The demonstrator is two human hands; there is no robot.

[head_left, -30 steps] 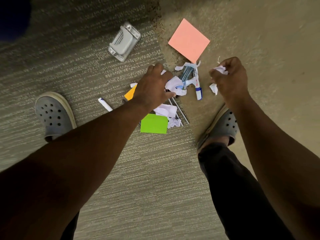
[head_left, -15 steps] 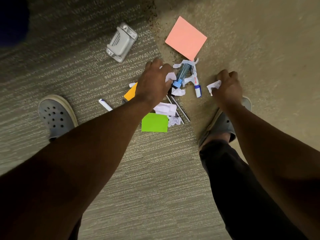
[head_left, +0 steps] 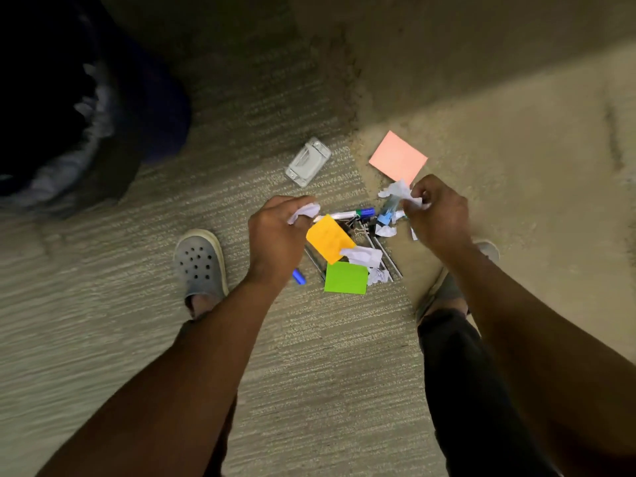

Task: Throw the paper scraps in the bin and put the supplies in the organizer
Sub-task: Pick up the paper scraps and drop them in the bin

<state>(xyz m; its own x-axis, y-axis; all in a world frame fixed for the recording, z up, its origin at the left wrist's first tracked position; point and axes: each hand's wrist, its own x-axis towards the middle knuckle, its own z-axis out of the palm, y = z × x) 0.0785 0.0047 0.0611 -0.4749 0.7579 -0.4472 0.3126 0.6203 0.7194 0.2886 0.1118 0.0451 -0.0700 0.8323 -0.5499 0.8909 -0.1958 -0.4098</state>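
- Several white paper scraps lie among the clutter on the carpet (head_left: 309, 390): a crumpled strip (head_left: 362, 256) across the lower edge of the orange sticky note (head_left: 328, 238), a small wad (head_left: 378, 276) just right of the green sticky note (head_left: 346, 277), and a torn bit (head_left: 384, 231) beside the light blue object (head_left: 386, 215).
- Left hand (head_left: 275, 237) hangs above the pile, fingers curled in around a crumpled white scrap (head_left: 304, 212) that pokes out at the fingertips.
- Right hand (head_left: 438, 215) is also closed, pinching a ragged bunch of white scraps (head_left: 399, 193) at its fingertips, just below the pink sticky note (head_left: 398, 158).
- A white marker with a blue cap (head_left: 347, 213) lies between the two hands, touching the upper edge of the orange note.
- Thin metal rods and what look like binder clips (head_left: 361, 228) sit under and beside the notes; their exact shape is hard to tell.
- A small blue cap-like piece (head_left: 298, 276) shows below the left wrist.
- A grey metal hole punch (head_left: 308, 162) rests on the carpet, apart from the pile and up-left of it.
- A dark bin (head_left: 69, 132) with a pale liner edge sits at the far upper left, well apart from both hands.
- Grey perforated clogs show on each side: the left shoe (head_left: 199, 263) in full, the right shoe (head_left: 444, 287) mostly hidden by the right arm.
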